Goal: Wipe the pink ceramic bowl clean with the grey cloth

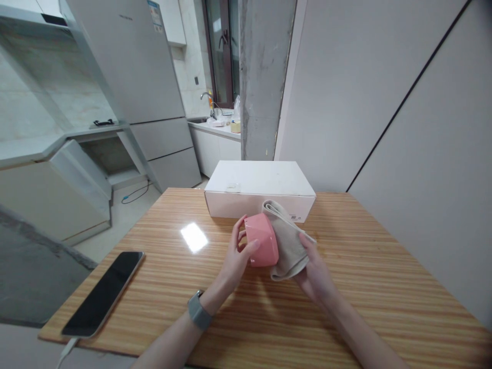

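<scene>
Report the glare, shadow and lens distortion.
Head view: a bright square glare patch on the wooden table, beyond the watch; head view: soft shadow beneath the pink container; head view: wide-angle stretch, the fridge appearing tilted.

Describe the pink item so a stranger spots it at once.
On the wood-grain table, find the white box. Nearer the camera, the left hand grips the pink item, beside the beige cloth in the right hand. Its glossy pink surface sets it apart from the dull cloth and white box.
</scene>
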A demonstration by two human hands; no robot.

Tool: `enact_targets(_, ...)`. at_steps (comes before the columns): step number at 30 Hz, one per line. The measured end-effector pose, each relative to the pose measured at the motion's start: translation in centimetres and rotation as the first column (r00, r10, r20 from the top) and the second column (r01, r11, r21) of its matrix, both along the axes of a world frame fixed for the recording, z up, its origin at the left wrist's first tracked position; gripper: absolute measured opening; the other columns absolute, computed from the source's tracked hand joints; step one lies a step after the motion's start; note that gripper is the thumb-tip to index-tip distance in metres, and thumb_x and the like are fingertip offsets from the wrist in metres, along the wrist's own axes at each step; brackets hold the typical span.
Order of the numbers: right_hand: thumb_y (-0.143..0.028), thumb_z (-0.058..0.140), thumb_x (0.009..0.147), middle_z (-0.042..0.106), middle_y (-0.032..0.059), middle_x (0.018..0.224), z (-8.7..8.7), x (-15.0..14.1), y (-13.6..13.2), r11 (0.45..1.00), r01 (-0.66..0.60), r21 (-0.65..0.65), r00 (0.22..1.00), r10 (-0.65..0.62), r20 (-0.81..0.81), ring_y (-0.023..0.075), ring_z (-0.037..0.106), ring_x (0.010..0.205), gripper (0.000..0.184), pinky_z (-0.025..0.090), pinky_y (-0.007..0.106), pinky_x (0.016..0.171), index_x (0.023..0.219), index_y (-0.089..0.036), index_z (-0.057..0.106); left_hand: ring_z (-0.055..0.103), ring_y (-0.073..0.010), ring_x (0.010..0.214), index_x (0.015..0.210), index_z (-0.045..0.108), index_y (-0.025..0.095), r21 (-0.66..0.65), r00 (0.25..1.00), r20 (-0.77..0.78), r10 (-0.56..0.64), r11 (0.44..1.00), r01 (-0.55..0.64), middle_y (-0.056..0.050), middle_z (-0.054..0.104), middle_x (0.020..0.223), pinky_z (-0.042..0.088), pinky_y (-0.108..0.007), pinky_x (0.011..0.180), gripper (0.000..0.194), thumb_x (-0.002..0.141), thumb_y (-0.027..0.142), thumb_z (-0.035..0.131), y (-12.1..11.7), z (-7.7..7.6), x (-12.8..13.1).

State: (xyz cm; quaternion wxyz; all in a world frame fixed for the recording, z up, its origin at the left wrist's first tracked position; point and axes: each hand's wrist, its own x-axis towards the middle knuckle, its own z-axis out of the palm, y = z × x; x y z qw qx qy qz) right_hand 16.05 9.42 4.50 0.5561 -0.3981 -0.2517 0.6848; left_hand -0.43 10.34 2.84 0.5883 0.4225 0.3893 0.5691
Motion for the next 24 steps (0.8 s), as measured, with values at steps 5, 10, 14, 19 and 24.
enact_targets(5, -0.045, 0.052, 0.088, 0.077, 0.0005, 0.103, 0.4, -0.2, 0.3, 1.0, 0.0, -0.028, 0.993, -0.004, -0.114, 0.022, 0.07, 0.098, 0.033, 0.055, 0.031, 0.085, 0.098, -0.024, 0.075, 0.054, -0.0269, 0.111, 0.139, 0.042, 0.034, 0.249, 0.957, -0.284, 0.06, 0.969, 0.013, -0.008, 0.047, 0.138, 0.051, -0.035, 0.086, 0.092, 0.058, 0.026, 0.084, -1.0, 1.4, -0.1)
enact_targets(10, -0.051, 0.054, 0.086, 0.078, 0.0021, 0.097, 0.2, -0.6, 0.1, 0.995, -0.095, 0.027, 0.992, 0.096, -0.078, 0.0259, 0.07, 0.095, 0.034, 0.055, 0.037, 0.082, 0.098, -0.026, 0.074, 0.05, -0.0298, 0.119, 0.137, 0.044, 0.033, 0.325, 0.924, -0.378, 0.06, 0.943, 0.072, -0.008, 0.047, 0.137, 0.048, -0.04, 0.092, 0.091, 0.057, 0.024, 0.086, -1.6, 1.4, 0.3)
enact_targets(14, -0.057, 0.058, 0.081, 0.078, 0.0029, 0.099, 0.2, -0.7, -0.2, 0.984, -0.173, 0.043, 0.982, 0.176, -0.068, 0.0258, 0.071, 0.093, 0.041, 0.055, 0.036, 0.079, 0.104, -0.026, 0.073, 0.055, -0.0277, 0.111, 0.136, 0.042, 0.032, 0.173, 0.96, -0.28, 0.02, 0.984, 0.03, -0.009, 0.053, 0.131, 0.052, -0.036, 0.083, 0.09, 0.057, 0.026, 0.086, -1.3, 1.0, 0.6)
enact_targets(19, -0.059, 0.069, 0.073, 0.076, 0.003, 0.106, -0.1, -1.0, -0.5, 0.98, -0.184, 0.068, 0.98, 0.189, -0.062, 0.026, 0.067, 0.107, 0.049, 0.051, 0.037, 0.092, 0.107, -0.025, 0.072, 0.059, -0.0215, 0.101, 0.132, 0.042, 0.031, 0.075, 0.991, -0.118, 0.058, 0.996, -0.049, -0.008, 0.05, 0.134, 0.053, -0.027, 0.074, 0.08, 0.063, 0.026, 0.081, -0.5, 0.0, 0.5)
enact_targets(24, -0.054, 0.077, 0.067, 0.076, 0.0053, 0.105, -0.3, -1.1, -1.1, 0.978, -0.13, 0.166, 0.991, 0.134, -0.014, 0.0286, 0.065, 0.111, 0.045, 0.048, 0.041, 0.1, 0.098, -0.021, 0.075, 0.064, -0.0182, 0.084, 0.136, 0.038, 0.03, -0.097, 0.99, 0.133, 0.037, 0.995, -0.024, -0.007, 0.06, 0.119, 0.053, -0.025, 0.061, 0.071, 0.074, 0.037, 0.072, 0.1, -0.8, 0.7)
